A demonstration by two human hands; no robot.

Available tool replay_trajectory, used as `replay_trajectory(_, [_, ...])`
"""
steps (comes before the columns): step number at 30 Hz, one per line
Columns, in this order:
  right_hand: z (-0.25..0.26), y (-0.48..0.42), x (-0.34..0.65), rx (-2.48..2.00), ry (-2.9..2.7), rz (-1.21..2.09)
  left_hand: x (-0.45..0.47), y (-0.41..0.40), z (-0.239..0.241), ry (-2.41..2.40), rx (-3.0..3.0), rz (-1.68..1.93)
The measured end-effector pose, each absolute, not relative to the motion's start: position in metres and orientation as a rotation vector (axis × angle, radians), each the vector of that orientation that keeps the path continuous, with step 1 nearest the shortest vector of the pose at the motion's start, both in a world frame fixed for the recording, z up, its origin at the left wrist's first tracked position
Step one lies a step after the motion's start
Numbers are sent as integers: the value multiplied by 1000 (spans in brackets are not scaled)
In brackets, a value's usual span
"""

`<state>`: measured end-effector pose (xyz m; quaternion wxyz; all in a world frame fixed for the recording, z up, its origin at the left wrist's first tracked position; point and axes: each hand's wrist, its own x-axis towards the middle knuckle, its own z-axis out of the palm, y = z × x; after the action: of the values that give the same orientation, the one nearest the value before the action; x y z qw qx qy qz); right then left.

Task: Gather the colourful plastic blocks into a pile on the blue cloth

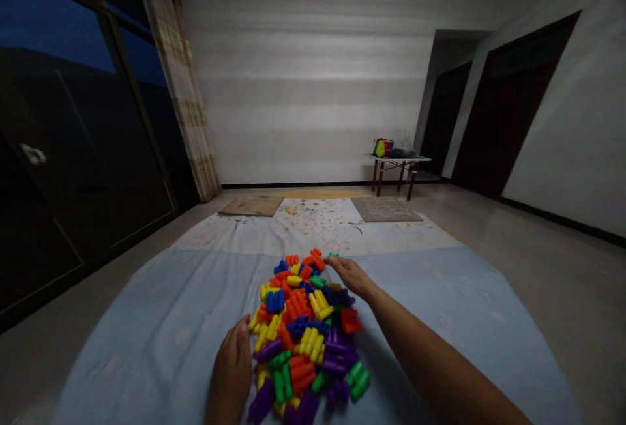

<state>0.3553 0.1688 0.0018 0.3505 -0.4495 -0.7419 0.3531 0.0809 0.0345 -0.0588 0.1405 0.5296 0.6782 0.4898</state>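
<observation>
Right hand [351, 276] at far edge of block pile [306, 330], fingers loosely extended toward green block [333, 255] just beyond fingertips; left hand [233, 363] flat at near-left edge.

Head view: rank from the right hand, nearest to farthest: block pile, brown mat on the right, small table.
1. block pile: right hand touches its far right edge, on the blue sheet.
2. brown mat: on the floor past the sheet, right of centre.
3. small table: against the back wall, by the doorway.
</observation>
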Motion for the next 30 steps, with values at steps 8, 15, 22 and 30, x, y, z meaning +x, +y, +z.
replay_trajectory(8, [-29, 137, 399, -1374, -1919, 902, 76, 42, -61, 1970, 1632, 1438])
replay_trajectory(15, [-29, 121, 410, -1452, -1887, 767, 66, 48, -74, 1933, 1718, 1366])
replay_trajectory(22, [-36, 120, 435, -1636, -1719, 589, 65, 52, -78, 1925, 1695, 1334])
replay_trajectory(30, [-45, 118, 465, -1682, -1688, 448, 63, 48, -69, 1998, 1687, 1315])
